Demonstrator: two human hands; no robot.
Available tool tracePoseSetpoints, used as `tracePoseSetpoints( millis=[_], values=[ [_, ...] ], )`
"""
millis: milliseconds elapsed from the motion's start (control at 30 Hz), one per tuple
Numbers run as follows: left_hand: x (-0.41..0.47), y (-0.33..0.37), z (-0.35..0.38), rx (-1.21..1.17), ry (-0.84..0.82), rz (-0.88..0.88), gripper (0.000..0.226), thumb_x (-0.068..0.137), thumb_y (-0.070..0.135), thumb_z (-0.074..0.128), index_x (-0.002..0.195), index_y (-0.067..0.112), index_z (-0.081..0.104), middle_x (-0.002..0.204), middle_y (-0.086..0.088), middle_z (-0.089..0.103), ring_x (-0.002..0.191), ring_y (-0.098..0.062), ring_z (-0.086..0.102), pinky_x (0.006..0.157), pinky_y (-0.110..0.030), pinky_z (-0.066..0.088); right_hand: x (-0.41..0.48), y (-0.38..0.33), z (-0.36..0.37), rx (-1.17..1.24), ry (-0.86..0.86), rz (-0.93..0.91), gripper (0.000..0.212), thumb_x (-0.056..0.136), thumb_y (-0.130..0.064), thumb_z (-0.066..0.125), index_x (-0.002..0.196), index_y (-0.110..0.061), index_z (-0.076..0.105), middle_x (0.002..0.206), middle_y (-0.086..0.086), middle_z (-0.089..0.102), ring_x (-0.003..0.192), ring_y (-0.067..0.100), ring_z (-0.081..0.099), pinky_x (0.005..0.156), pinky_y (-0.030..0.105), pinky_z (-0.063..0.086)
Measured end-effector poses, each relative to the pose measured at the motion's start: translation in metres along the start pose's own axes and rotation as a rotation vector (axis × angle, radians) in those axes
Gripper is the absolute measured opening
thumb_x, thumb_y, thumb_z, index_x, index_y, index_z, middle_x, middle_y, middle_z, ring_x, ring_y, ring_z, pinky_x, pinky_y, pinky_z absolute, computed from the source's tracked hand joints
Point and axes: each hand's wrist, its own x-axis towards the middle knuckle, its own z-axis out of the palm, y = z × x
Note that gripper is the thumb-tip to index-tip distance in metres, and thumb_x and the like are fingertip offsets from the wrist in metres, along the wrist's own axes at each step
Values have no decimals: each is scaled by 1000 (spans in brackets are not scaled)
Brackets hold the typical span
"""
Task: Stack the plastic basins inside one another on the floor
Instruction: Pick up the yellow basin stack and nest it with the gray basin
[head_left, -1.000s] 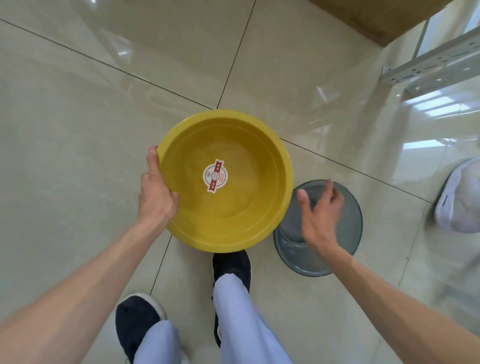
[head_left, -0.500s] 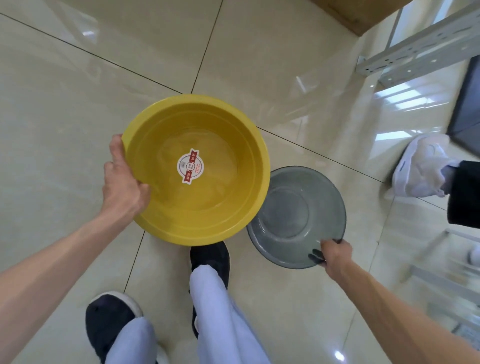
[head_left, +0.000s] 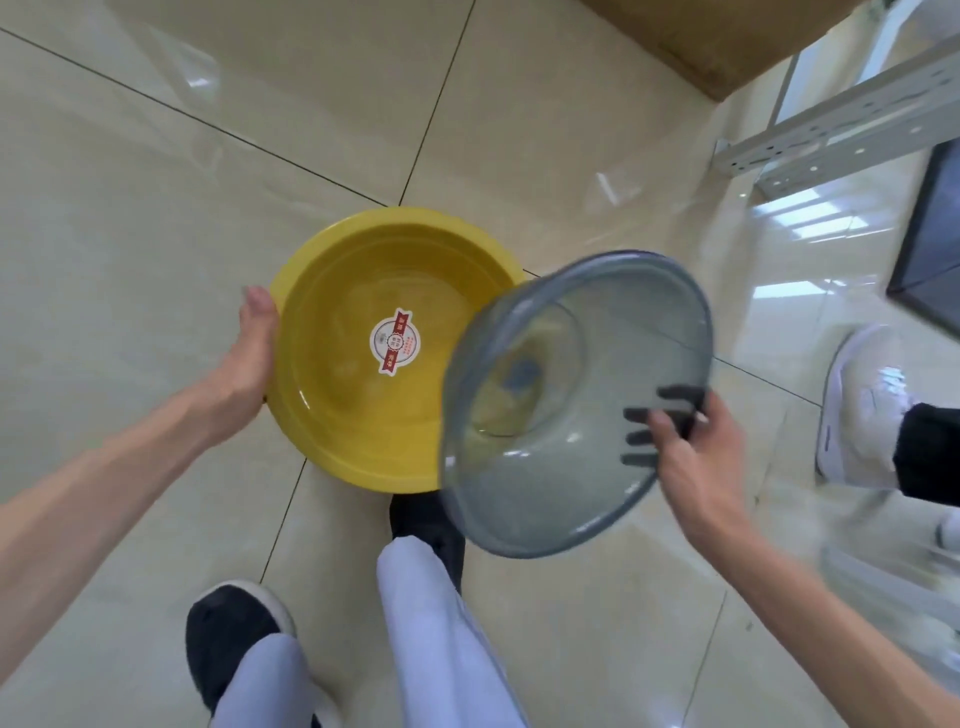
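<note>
left hand (head_left: 248, 358): closed on yellow basin (head_left: 363, 384) left rim
right hand (head_left: 691, 447): clamped on grey basin (head_left: 571, 415) right rim
grey basin: tilted, lifted, overlapping yellow basin's right edge

Glossy floor tiles (head_left: 156, 260), translucent plastic basin (head_left: 587, 467)

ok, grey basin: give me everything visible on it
The grey basin is round, see-through smoky plastic with a rolled rim and a flat circular base. It is empty, off the floor and tilted, its opening facing the camera. The right hand has a grip on its right rim, fingers showing dark through the wall. In this view it overlaps the right edge of the yellow basin; whether they touch cannot be told.
</note>
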Motion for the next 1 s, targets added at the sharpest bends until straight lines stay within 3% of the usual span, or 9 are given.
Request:
tracePoseSetpoints(
  millis=[33,100,233,267,333,400,533,867,1000],
  values=[
    [-2,4,-4,-111,6,-98,90,78,86,4,131,32,53,132,5,59,120,-20,56,100,-43,42,1,-6,23,-51,-33,-38,23,95,5,51,112,-11,53,87,15,72,66,28,66,55,41,61],
    [-6,11,-13,-210,-11,-174,94,82,79,-6,117,24,61,110,-2,64,104,-21,59,86,-38,47,2,-15,65,-165,-100,-124,28,96,-1,50,120,-16,51,93,14,69,72,25,64,64,45,61],
    [-16,19,-14,-233,-18,-83,89,91,71,1,120,12,60,93,-4,66,86,-13,63,81,-30,47,18,-13,122,-586,-144,-287,45,101,-15,46,144,-8,35,130,18,45,110,29,51,95,31,42],
    [-20,20,-8,-169,-1,-34,77,95,67,8,118,15,60,96,-1,69,88,-7,67,82,-26,49,24,-12,133,-688,-114,-278,53,101,-19,46,148,-4,28,140,21,36,122,35,45,101,36,38],
    [-19,15,4,95,44,72,55,99,55,30,133,16,48,120,-1,64,115,-12,63,92,-24,46,33,-13,152,-797,-117,-179,73,102,-31,44,156,-2,4,154,23,19,136,42,32,109,49,30],
    [-19,9,13,323,153,139,59,100,38,46,148,12,25,144,-13,44,133,-29,47,107,-35,37,39,-11,165,-807,-165,-95,87,101,-41,44,156,-3,-13,158,22,14,135,45,32,109,52,30],
    [-16,7,18,409,239,128,57,100,22,48,148,9,20,145,-23,34,129,-40,46,110,-40,34,41,-10,170,-845,-141,-86,94,99,-46,45,155,-3,-17,157,21,17,129,44,38,105,52,34],
    [-9,0,9,445,179,150,57,97,30,52,142,12,22,135,-19,48,119,-39,54,102,-49,45,45,-9,166,-852,-203,-93,98,98,-45,48,154,-3,-20,155,22,16,132,44,35,108,51,32],
    [-16,10,5,297,83,46,75,92,45,56,149,21,15,143,-12,46,127,-33,52,108,-47,42,42,-15,152,-779,-279,-62,94,99,-50,43,155,-8,-20,159,24,9,145,43,18,116,52,19]
  ],
)
